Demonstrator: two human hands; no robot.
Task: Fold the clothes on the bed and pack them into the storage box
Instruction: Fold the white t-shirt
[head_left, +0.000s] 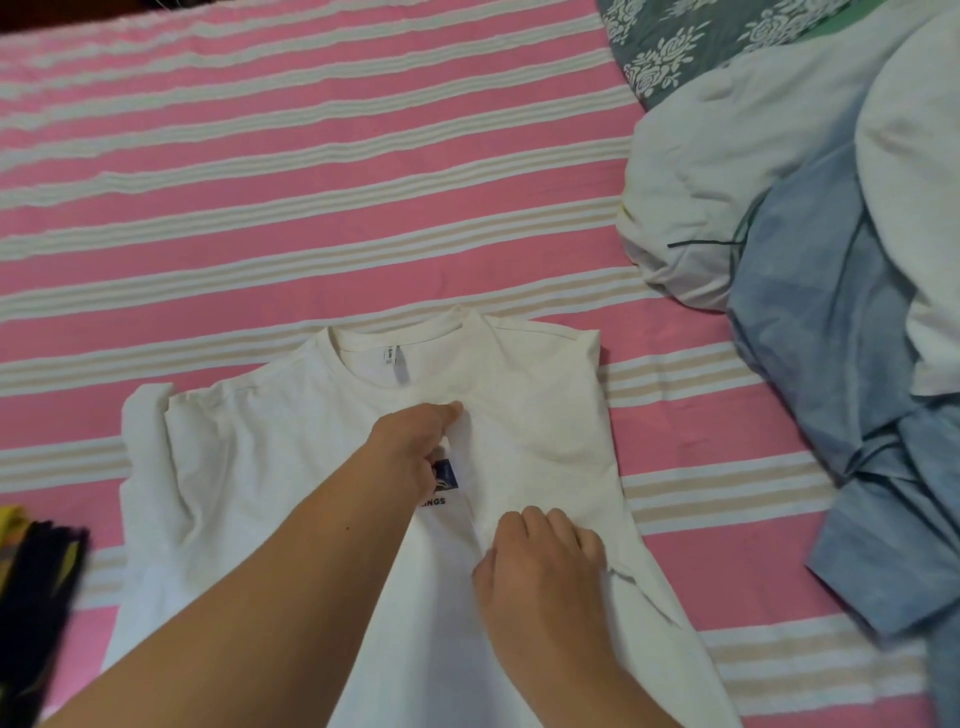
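Two hands work on a white T-shirt (291, 467) spread collar-up in the lower middle of the frame on the pink-and-white striped bed (311, 182), its right side folded in over the chest print. The left hand (410, 452) presses near the collar with one finger stretched out and the others curled into the folded edge, while the right hand (540, 561), lower down, rests knuckles-up with fingers curled onto the same fold. A heap of blue and pale clothes (831, 312) fills the right of the frame, a dark yellow-marked cloth (36, 597) sits at the lower left edge.
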